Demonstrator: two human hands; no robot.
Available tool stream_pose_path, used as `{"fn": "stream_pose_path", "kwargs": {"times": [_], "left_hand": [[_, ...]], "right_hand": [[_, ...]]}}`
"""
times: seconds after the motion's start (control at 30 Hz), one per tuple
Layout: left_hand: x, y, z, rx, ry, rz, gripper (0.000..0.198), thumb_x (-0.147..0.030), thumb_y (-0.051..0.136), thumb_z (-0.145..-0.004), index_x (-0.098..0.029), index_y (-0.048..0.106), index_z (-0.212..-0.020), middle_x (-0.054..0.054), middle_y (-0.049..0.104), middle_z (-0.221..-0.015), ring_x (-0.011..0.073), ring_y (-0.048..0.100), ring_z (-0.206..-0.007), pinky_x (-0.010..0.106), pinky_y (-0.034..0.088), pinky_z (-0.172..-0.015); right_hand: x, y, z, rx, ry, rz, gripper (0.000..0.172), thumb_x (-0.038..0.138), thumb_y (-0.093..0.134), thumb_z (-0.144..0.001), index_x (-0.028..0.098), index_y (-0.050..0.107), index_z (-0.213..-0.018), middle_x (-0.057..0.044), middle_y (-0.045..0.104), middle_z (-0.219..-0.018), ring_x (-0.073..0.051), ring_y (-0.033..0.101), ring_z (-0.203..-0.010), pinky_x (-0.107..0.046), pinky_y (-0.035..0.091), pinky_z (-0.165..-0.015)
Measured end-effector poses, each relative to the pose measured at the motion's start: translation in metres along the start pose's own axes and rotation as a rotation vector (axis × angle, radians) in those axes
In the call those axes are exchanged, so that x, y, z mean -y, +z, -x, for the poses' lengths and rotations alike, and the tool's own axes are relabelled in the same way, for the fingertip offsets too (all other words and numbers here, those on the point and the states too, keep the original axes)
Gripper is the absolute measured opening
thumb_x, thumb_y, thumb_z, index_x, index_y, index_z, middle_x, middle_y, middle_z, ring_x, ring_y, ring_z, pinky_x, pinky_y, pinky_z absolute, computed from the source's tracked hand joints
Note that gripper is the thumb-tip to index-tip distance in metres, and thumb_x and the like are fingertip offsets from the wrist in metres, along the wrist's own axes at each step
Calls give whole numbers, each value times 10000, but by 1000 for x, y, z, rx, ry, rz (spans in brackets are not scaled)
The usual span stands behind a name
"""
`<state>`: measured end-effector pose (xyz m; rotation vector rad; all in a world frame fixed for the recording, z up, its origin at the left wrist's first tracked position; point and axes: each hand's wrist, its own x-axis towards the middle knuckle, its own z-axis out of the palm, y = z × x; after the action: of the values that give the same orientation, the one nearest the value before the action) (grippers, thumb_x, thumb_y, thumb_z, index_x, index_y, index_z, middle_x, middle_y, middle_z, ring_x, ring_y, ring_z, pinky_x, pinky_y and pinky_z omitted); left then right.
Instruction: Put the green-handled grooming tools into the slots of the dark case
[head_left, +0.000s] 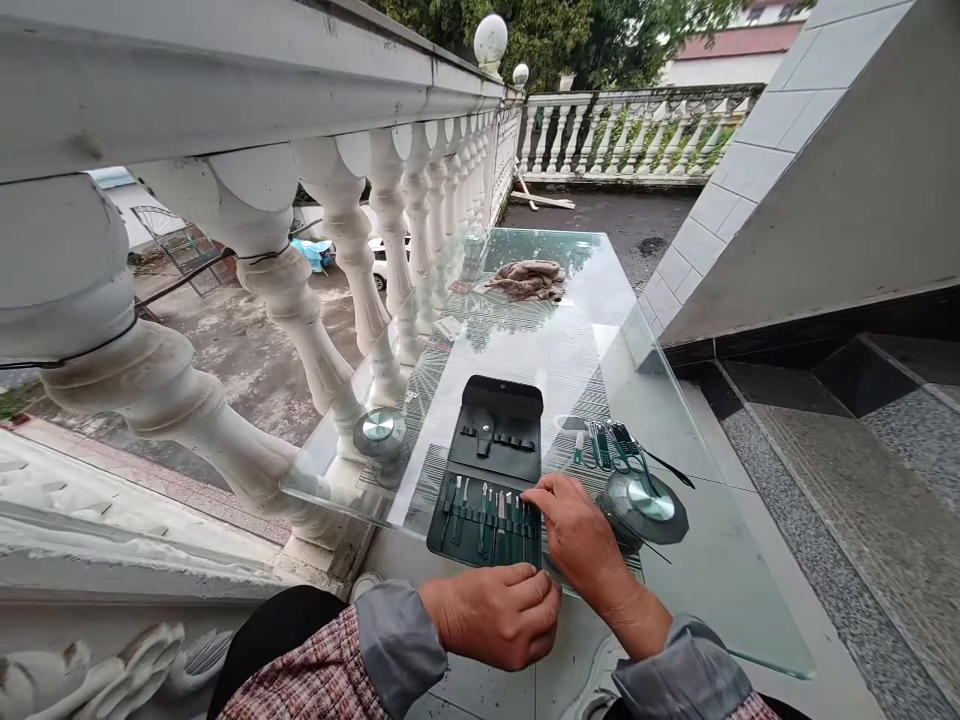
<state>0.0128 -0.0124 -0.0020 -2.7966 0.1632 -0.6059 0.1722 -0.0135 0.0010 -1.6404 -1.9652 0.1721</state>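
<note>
A person's two bare hands work over an open black case (495,468) lying at the near side of a glass desk (739,605), a row of slim tools (484,535) strapped along its near half. Good handling here would likely mean a light fingertip pinch, moving each tool straight along its loop while the other hand steadies the case, sparing its neighbours. The right hand (581,530) reaches in from the right, wrist bent left, thumb and forefinger pressed together by the row's right end; whether a tool sits between them cannot be told. The left hand (499,615) lies across the near edge, fingers curled inward, its contents hidden. Loose clippers (621,440) rest farther right.
</note>
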Motion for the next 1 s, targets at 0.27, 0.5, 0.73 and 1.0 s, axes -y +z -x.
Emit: {"fn": "stream_pose_path", "kwargs": {"times": [0.27,0.5,0.73,1.0], "left_hand": [[-2,1,5,-23,-4,-29,241,-209,475,-877,-70,667,-917,138,627,-1040,210,590,-980,329,481,-869],[-2,-2,4,2,6,-27,218,-193,477,-870,-98,673,-865,125,632,-1025,208,591,-972,334,481,-870],[-1,-2,1,13,33,-23,195,-177,486,-865,-117,670,-854,110,629,-994,210,600,-935,329,493,-807],[-1,-4,1,33,42,-23,180,-183,504,-861,-112,669,-857,122,618,-1012,224,595,-951,341,482,-803]], "right_hand": [[-43,-44,-1,-312,262,-98,223,299,428,-830,201,609,-915,-76,612,-901,-205,551,-856,-336,424,-780],[-83,-60,26,50,442,88,182,372,492,-751,235,584,-674,-9,599,-738,-167,537,-659,-274,351,-560],[-74,-43,33,90,302,343,149,246,461,-806,229,498,-663,-34,570,-725,-185,499,-691,-287,292,-543],[-74,-41,30,1,313,349,155,244,406,-816,232,437,-665,-55,547,-699,-206,482,-682,-310,307,-555]]}}
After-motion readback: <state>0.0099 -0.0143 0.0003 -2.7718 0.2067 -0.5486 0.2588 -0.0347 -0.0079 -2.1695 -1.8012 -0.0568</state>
